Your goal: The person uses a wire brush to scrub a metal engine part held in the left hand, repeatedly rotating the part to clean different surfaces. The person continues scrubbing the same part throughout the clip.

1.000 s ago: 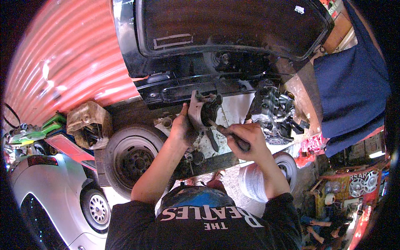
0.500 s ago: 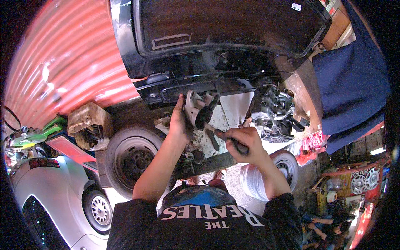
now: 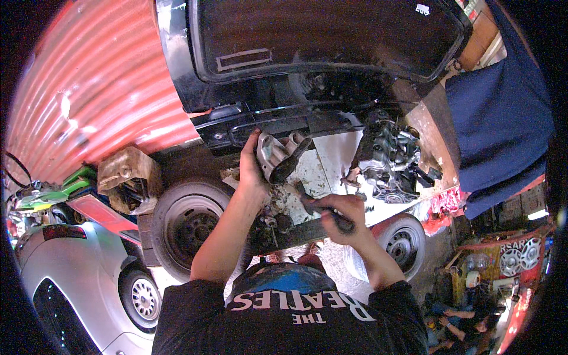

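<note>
In my left hand point(image 3: 253, 168) is a grey cast-metal part point(image 3: 276, 155) with a dark, dirty side, raised above the bench. My fingers wrap around its left edge, and most of them are hidden behind it. My right hand point(image 3: 344, 214) is closed around a dark-handled hand tool point(image 3: 319, 204), lower and to the right of the part. The tool's narrow end points up and left towards the part, with a small gap between them. Its tip is too blurred to tell the kind. Beneath both hands lies a stained white bench top point(image 3: 316, 171).
An engine assembly point(image 3: 390, 148) stands on the bench at right. A black car hatch point(image 3: 266, 112) rises behind. Wheels point(image 3: 189, 225) stand at the near left and near right point(image 3: 402, 239). Left are a cut-open container point(image 3: 129, 177) and a silver car point(image 3: 89, 272). A person point(image 3: 461, 322) is at lower right.
The cast-metal part has turned in my left hand, showing more of its pale hollow side. My right hand has drawn the tool slightly down and away from it.
</note>
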`<state>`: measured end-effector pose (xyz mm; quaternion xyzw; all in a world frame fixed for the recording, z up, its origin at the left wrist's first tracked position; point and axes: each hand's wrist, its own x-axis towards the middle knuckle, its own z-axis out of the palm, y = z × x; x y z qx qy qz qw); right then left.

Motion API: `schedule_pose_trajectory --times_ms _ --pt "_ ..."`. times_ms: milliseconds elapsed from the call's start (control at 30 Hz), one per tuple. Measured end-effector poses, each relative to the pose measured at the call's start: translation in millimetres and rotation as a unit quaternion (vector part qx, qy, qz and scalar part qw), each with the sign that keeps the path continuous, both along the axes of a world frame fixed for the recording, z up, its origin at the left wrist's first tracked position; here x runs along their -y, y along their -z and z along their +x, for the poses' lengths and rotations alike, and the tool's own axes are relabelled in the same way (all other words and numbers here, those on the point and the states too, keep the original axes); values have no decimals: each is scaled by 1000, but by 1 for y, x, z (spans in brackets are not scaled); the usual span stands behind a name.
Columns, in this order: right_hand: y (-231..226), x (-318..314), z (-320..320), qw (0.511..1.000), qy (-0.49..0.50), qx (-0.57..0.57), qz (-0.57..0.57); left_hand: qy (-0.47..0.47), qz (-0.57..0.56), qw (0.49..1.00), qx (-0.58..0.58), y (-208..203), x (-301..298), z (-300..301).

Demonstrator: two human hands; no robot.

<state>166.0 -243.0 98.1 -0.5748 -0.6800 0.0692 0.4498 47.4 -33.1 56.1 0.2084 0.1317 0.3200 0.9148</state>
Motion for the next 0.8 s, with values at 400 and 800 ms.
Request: schedule_pose_trajectory --times_ms 400,800 --pt "30 -2 -41 980 110 -166 -14 -82 -56 990 100 49 2 12" --pt "24 -11 -35 996 81 -41 0 -80 -32 993 76 35 -3 7"
